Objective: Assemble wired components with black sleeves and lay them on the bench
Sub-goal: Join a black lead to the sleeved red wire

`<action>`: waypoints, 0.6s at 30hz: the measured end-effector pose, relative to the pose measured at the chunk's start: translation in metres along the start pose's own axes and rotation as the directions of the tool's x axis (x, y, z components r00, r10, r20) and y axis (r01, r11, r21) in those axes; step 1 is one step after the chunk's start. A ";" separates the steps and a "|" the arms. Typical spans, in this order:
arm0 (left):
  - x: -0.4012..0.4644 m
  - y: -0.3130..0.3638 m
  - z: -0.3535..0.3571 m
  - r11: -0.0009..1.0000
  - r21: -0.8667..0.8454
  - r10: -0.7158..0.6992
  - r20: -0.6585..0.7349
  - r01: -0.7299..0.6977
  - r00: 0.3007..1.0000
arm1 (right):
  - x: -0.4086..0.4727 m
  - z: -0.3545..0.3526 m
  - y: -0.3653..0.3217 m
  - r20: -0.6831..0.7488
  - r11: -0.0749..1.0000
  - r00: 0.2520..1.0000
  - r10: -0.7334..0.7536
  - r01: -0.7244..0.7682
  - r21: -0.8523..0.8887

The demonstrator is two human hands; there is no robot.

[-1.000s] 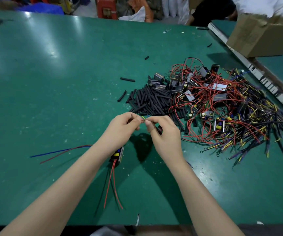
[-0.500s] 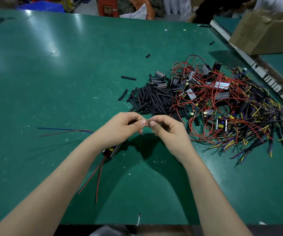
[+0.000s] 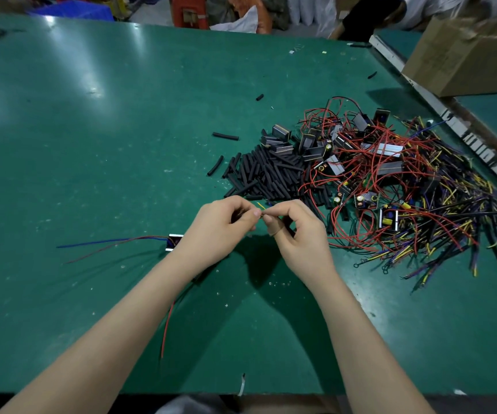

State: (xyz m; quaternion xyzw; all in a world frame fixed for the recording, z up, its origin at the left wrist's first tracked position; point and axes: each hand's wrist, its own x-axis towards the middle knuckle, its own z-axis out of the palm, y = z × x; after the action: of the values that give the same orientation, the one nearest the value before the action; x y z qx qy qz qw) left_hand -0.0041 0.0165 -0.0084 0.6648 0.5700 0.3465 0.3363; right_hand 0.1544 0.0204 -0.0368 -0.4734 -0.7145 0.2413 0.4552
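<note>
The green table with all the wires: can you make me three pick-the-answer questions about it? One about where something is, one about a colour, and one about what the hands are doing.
1. Where is the cardboard box?
A. far right
B. near left
C. under the hands

2. What colour is the pile of sleeves?
A. white
B. black
C. pink

3. What are the left hand and right hand doing?
A. lying flat
B. waving
C. pinching a thin wire together

Answers: 1 A, it sits at the bench's far right edge. 2 B, the short tubes are black. 3 C, both hands' fingertips meet on the wire.
</note>
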 end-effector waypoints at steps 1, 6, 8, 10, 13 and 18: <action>0.000 -0.001 0.000 1.000 -0.004 0.003 -0.005 -0.003 1.000 | 0.000 0.000 -0.001 -0.005 1.000 1.000 0.000 0.000 0.003; 0.001 -0.004 -0.005 0.998 -0.062 0.021 0.057 -0.018 0.998 | 0.000 -0.003 -0.003 0.016 0.999 1.000 0.003 -0.003 0.045; 0.000 -0.005 -0.008 0.997 -0.072 0.039 0.076 -0.033 0.996 | 0.000 -0.003 -0.004 0.031 0.998 1.000 0.000 -0.002 0.069; -0.001 -0.005 -0.009 0.996 -0.071 0.058 0.080 -0.053 0.995 | -0.001 -0.003 -0.004 0.047 0.998 0.999 -0.016 0.013 0.068; -0.003 -0.004 -0.009 0.994 -0.011 0.106 0.068 -0.106 0.992 | -0.001 -0.004 -0.002 0.075 0.998 0.995 -0.059 0.056 0.036; -0.004 -0.004 -0.011 0.938 0.225 0.271 0.007 -0.266 0.963 | -0.001 -0.005 -0.001 0.103 0.996 0.990 -0.094 0.093 0.011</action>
State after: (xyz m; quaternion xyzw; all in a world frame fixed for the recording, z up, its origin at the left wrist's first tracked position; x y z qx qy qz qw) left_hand -0.0158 0.0140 -0.0060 0.7657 0.5133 0.3306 0.2022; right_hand 0.1589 0.0186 -0.0339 -0.4247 -0.7577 0.2462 0.4300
